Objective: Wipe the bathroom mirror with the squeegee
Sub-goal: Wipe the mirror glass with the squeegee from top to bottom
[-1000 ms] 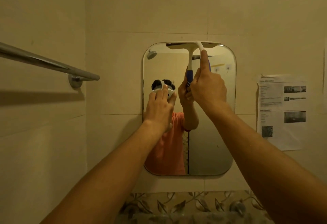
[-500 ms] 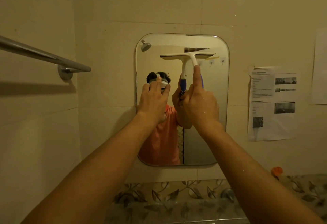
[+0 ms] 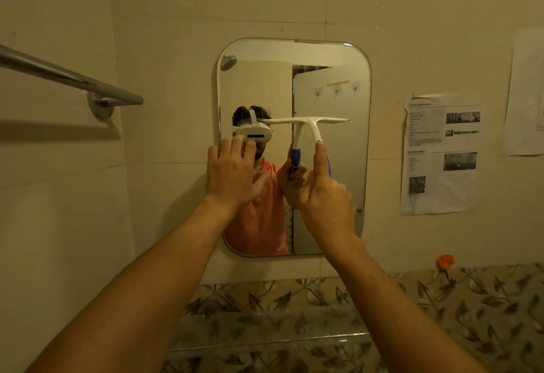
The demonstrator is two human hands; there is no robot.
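The fingers (image 3: 320,157) of the right hand (image 3: 325,199) are clenched round the blue grip of the squeegee (image 3: 312,125), with the forefinger laid straight up along the white neck; the squeegee stands with its handle down and its pale blade level, pressed against the glass about halfway up the mirror (image 3: 294,54), toward the right half; the blade runs from just beside the reflected headset to near the mirror's right edge. The left hand (image 3: 232,174) grasps nothing; its fingers are spread and relaxed, held flat at the mirror's left edge, though whether the palm touches the glass I cannot tell. The mirror is a tall rounded rectangle fixed to the beige tiled wall (image 3: 164,4); in it show a person in an orange shirt wearing a white headset, a shower head and an open door with small hooks. A metal towel rail (image 3: 70,77) juts from the wall on the left, well apart from the mirror; a printed paper sheet (image 3: 441,152) is stuck on the wall to the right; below runs a band of leaf-patterned tiles (image 3: 323,313), with a small orange object (image 3: 444,261) at its top edge on the right.
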